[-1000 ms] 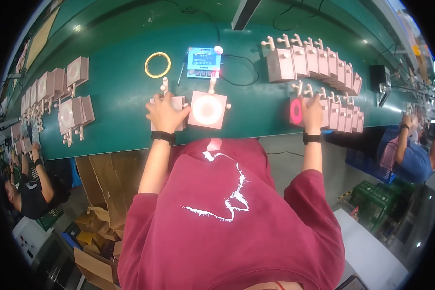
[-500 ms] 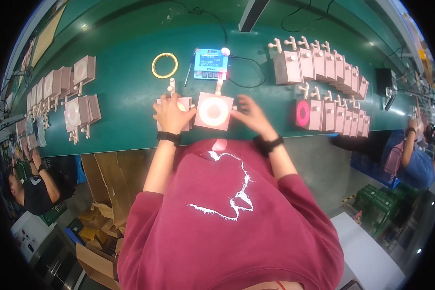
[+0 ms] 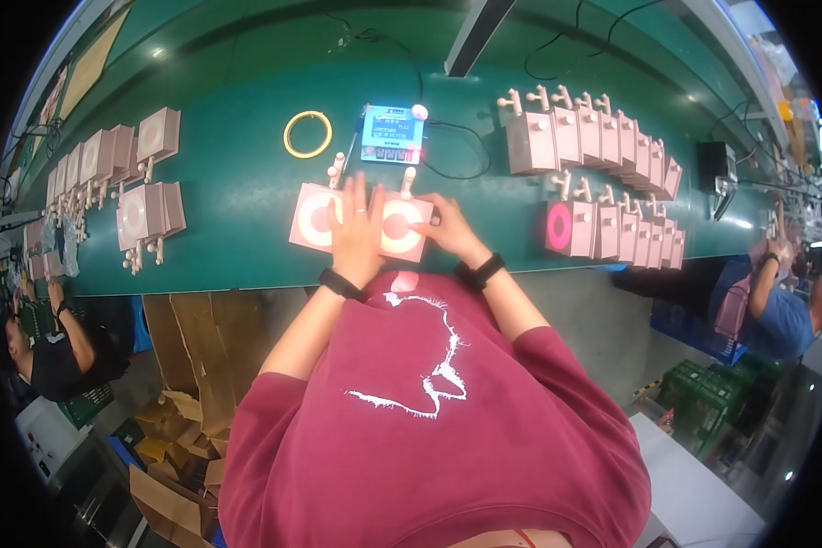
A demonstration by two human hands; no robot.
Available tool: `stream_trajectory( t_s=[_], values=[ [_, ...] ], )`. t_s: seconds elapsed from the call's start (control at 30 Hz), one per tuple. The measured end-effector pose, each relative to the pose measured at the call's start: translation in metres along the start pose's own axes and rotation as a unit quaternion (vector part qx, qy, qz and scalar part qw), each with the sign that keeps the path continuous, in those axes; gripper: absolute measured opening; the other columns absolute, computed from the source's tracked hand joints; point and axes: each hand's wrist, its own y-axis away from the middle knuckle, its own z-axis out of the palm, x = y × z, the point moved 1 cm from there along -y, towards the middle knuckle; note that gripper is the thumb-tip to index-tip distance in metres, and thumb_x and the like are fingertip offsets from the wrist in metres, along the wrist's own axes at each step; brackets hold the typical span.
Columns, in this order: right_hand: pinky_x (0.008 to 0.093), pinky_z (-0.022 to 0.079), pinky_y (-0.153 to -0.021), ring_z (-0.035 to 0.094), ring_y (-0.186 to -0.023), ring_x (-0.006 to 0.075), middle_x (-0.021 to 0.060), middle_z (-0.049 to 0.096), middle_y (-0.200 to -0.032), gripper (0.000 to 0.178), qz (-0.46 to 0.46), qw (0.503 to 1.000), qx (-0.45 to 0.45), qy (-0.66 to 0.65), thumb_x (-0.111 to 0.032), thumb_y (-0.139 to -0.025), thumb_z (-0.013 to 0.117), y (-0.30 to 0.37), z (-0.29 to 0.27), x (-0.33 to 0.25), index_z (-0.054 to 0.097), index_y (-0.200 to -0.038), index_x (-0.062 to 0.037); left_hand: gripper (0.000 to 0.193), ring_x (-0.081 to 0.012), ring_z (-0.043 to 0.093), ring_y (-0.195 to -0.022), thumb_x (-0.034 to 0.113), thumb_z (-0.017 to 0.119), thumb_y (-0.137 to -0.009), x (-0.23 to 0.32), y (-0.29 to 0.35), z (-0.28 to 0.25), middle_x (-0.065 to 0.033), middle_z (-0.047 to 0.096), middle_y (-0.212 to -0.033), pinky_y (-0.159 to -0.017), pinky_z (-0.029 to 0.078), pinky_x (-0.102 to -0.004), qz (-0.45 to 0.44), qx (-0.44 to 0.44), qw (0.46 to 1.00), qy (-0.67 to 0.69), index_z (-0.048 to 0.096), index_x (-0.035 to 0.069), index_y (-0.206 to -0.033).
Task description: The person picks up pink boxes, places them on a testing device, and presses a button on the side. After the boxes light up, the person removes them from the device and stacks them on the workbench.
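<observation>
Two pale pink square boxes with lit rings on their faces lie side by side on the bench in front of me. The left box [image 3: 303, 217] glows soft pink, and a pale jointed stem sticks up behind it. The right box [image 3: 417, 239] has a brighter ring and a similar stem. My left hand [image 3: 356, 239] lies with fingers stretched across the seam between them, covering part of both faces. At the right box's right side my right hand [image 3: 454, 233] grips its edge, beside a small dark spot near the fingertips.
A blue-screened device [image 3: 393, 134] with a cable lies behind the boxes, left of it a yellow ring [image 3: 308, 134]. Similar pink boxes stand in rows at right [image 3: 571, 137] and left [image 3: 158, 135]. A metal post [image 3: 477, 36] rises at the back. Co-workers sit on both sides.
My left hand has moved right from the left box onto the seam, uncovering that box's ring. My right hand has closed in on the right box's edge. The view has shifted slightly.
</observation>
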Motion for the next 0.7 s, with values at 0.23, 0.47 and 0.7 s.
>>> stream_trajectory(
  t_s=[0.23, 0.47, 0.7],
  values=[
    [0.0313, 0.049, -0.086, 0.056, -0.105, 0.024, 0.0118, 0.053, -0.116, 0.051, -0.018, 0.997, 0.035, -0.069, -0.008, -0.073, 0.077, 0.039, -0.029, -0.052, 0.052, -0.116, -0.0036, 0.082, -0.032, 0.038, -0.13, 0.032, 0.082, -0.06, 0.001, -0.013, -0.017, -0.0141, 0.045, -0.13, -0.106, 0.022, -0.051, 0.095, 0.091, 0.984, 0.12, 0.044, 0.007, -0.128],
    [0.0332, 0.047, -0.089, 0.056, -0.106, 0.0235, 0.0129, 0.053, -0.115, 0.052, -0.216, 0.974, 0.056, -0.031, -0.007, -0.07, 0.076, 0.095, -0.075, -0.171, 0.054, -0.117, -0.0017, 0.066, -0.026, 0.043, -0.125, 0.04, 0.074, -0.069, 0.021, 0.01, -0.104, -0.0073, 0.049, -0.126, -0.105, 0.02, -0.0457, 0.128, 0.28, 0.943, 0.124, 0.049, 0.011, -0.123],
    [0.0325, 0.043, -0.093, 0.054, -0.109, 0.024, 0.0131, 0.053, -0.115, 0.053, -0.271, 0.962, -0.031, 0.015, -0.014, -0.07, 0.077, 0.084, -0.075, -0.18, 0.054, -0.116, -0.0002, 0.062, -0.0238, 0.044, -0.125, 0.039, 0.073, -0.069, 0.015, 0.024, -0.125, -0.0067, 0.049, -0.126, -0.105, 0.019, -0.0469, 0.107, 0.262, 0.954, 0.095, 0.052, 0.014, -0.122]
  ],
)
